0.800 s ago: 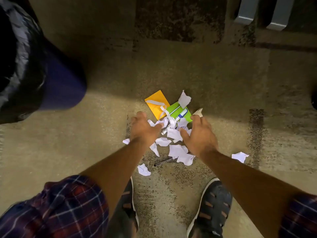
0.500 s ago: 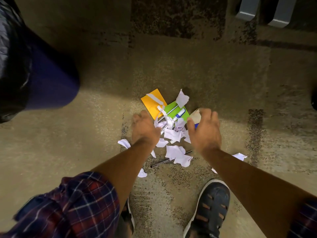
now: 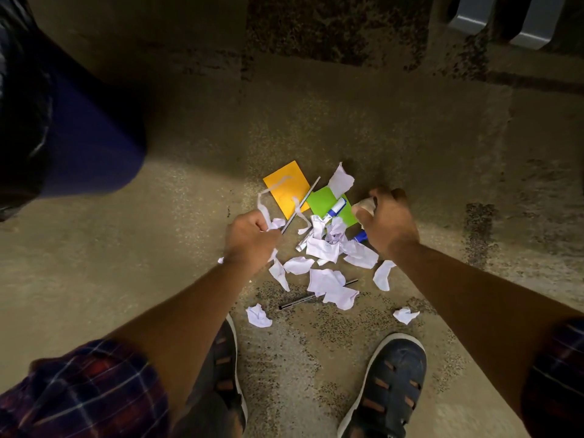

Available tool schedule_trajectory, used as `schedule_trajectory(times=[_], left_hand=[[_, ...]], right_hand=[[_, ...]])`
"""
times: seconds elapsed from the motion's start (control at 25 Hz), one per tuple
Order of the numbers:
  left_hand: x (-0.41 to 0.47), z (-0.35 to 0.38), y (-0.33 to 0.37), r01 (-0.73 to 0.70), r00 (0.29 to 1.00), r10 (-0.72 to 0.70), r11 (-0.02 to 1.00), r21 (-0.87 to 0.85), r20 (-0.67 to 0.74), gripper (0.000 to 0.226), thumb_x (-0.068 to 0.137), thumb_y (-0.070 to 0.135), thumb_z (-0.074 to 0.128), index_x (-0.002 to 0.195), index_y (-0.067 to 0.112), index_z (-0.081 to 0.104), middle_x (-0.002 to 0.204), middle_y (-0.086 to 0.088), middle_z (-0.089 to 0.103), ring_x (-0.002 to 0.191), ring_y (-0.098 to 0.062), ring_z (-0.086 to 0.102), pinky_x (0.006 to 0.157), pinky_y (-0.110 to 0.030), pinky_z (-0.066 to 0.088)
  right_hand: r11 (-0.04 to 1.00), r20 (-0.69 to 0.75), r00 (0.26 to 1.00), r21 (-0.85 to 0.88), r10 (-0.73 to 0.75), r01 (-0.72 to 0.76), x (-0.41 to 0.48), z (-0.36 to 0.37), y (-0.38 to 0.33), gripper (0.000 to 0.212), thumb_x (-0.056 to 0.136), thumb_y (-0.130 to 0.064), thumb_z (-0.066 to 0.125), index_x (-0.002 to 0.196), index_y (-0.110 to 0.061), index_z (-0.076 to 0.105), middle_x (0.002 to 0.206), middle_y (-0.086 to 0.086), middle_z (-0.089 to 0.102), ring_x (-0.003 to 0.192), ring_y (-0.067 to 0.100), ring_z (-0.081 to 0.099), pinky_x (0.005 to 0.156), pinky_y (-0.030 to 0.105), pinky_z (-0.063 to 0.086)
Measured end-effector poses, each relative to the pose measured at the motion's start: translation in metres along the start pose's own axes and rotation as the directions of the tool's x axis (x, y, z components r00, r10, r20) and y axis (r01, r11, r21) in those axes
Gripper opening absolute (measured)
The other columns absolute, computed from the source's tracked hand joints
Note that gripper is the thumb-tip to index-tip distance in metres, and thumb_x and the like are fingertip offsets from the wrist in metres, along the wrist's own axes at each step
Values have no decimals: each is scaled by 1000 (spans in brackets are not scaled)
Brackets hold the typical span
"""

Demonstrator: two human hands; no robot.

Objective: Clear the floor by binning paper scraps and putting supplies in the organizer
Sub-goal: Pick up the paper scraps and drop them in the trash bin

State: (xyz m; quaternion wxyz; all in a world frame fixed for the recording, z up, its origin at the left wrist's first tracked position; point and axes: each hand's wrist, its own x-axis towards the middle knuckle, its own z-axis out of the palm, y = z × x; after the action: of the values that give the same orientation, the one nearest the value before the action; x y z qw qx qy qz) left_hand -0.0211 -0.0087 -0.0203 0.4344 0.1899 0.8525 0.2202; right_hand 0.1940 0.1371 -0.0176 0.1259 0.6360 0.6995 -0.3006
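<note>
Several torn white paper scraps (image 3: 327,279) lie in a pile on the carpet. My left hand (image 3: 249,240) grips a few scraps, and a long paper strip (image 3: 264,203) curls up out of it. At the pile's right edge, my right hand (image 3: 387,221) holds a crumpled scrap (image 3: 365,207). An orange sticky pad (image 3: 286,188) and a green one (image 3: 330,205) lie at the far side. A blue-and-white marker (image 3: 335,211) rests on the green pad, and a silver pen (image 3: 301,203) crosses the orange one. A black pen (image 3: 297,302) lies under the near scraps.
A blue bin (image 3: 79,143) lined with a black bag stands at the far left. Grey furniture legs (image 3: 502,23) show at the top right. My two sandalled feet (image 3: 388,384) stand just behind the pile. Stray scraps (image 3: 406,315) lie to the right and near my left foot.
Both hands have closed on paper and lifted a little off the pile. The left hand now pulls up a long strip; the right hand has curled round a scrap at the right.
</note>
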Motion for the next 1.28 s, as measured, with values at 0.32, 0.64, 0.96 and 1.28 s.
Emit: schedule_trajectory(times=[0.32, 0.64, 0.96, 1.28], left_hand=[[-4, -57, -44, 24, 999, -29, 987, -162, -28, 34, 81, -12, 50, 67, 18, 40, 70, -15, 58, 54, -19, 59, 50, -33, 43], [-28, -71, -76, 50, 999, -50, 996, -73, -6, 51, 80, 49, 56, 45, 12, 50, 40, 4, 45, 45, -12, 43, 49, -28, 42], [-30, -26, -78, 340, 939, -287, 856, 389, -190, 76, 72, 75, 72, 108, 9, 64, 97, -9, 73, 91, -27, 70, 69, -28, 43], [-32, -9, -64, 355, 931, -347, 933, 59, -111, 45, 93, 42, 69, 119, 6, 67, 113, -16, 74, 90, -29, 71, 75, -32, 53]], right_hand=[[999, 12, 1000, 41, -6, 6, 7, 3, -1, 20, 90, -24, 72, 107, -15, 66, 97, 10, 74, 86, 28, 67, 72, 30, 48], [955, -242, 968, 263, -70, 135, 16, -27, -30, 15, 99, -18, 59, 94, -6, 53, 80, 13, 69, 74, 33, 70, 64, 37, 52], [981, 17, 983, -65, -183, 184, 41, 3, -51, 53, 99, -34, 61, 134, 2, 46, 128, 25, 56, 117, 42, 55, 97, 46, 47], [974, -114, 967, -47, -226, 222, 35, -7, -42, 20, 99, -7, 51, 106, 11, 58, 107, 34, 61, 102, 48, 59, 85, 46, 43]])
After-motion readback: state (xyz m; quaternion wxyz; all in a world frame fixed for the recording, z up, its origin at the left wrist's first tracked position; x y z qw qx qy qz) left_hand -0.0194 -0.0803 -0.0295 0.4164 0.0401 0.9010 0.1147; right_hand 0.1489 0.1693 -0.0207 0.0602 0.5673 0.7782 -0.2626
